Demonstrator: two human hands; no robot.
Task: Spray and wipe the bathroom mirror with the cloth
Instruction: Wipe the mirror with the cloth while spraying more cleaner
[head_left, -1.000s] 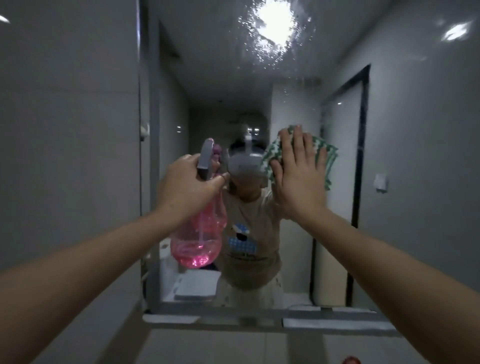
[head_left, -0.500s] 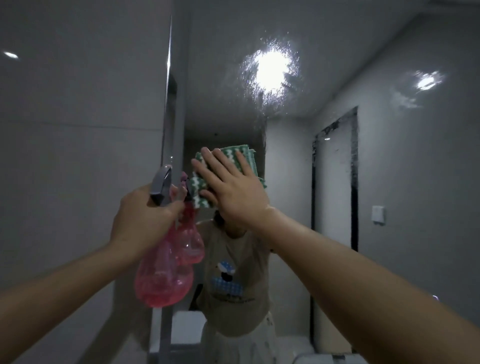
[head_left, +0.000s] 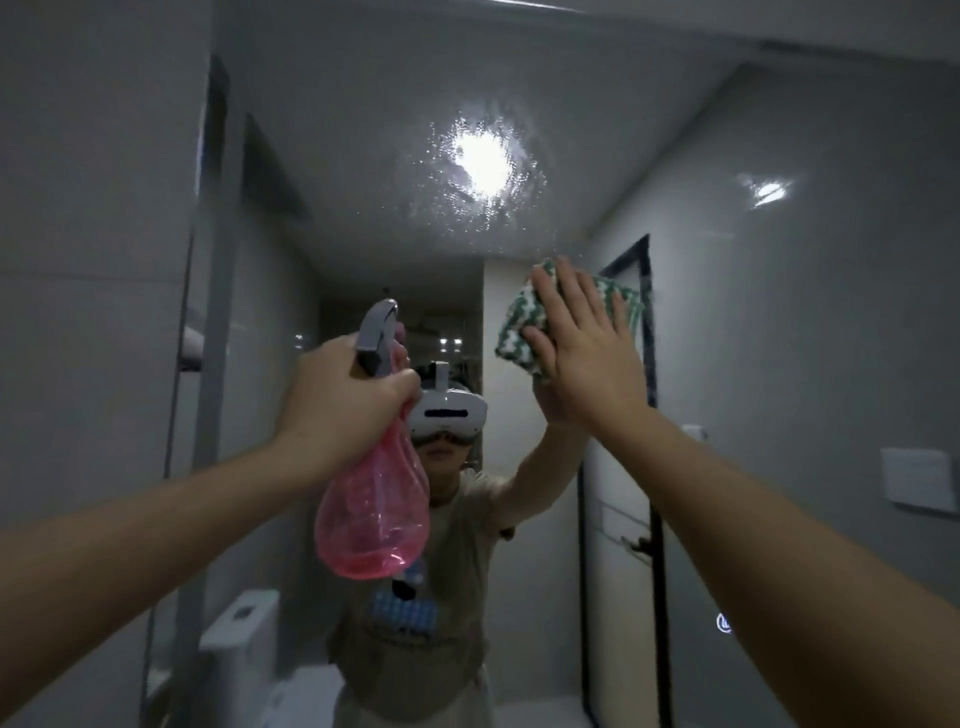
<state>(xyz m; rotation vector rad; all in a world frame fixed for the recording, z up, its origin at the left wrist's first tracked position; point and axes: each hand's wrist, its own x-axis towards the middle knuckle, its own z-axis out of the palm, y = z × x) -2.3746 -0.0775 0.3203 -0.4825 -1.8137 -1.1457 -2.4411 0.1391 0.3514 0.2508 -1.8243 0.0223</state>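
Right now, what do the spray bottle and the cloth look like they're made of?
Spray bottle: looks like translucent pink plastic, glossy, with shapes showing through its body; the grey trigger head is opaque, probably plastic too. Cloth: soft woven or knitted textile, matte, green and white zigzag, bunched under the flat right hand; fibre type unclear.

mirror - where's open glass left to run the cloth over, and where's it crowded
Open glass lies on the mirror right of the cloth, and above it around the droplet patch. It is crowded in the middle, where the left hand holds the spray bottle beside the right hand.
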